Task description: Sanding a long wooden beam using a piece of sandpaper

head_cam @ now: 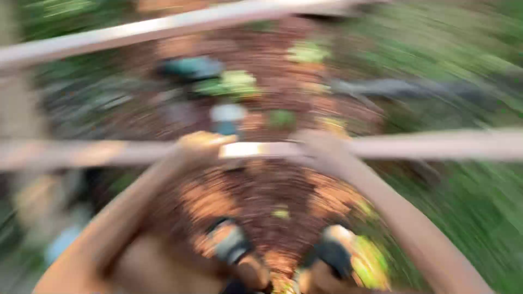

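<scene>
Both grips close on a pale horizontal pole (256, 149), left hand (202, 144) and right hand (321, 147) side by side, steadying it above reddish ground (272, 185).

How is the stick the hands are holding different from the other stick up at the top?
The near pole runs level across the middle of the picture; the far pole slants, rising toward the right. The left hand and right hand both rest on the near pole; nothing touches the far pole. The near pole crosses just ahead of the feet, while the far pole lies beyond the reddish ground. Both look pale, long, thin and blurred.
</scene>
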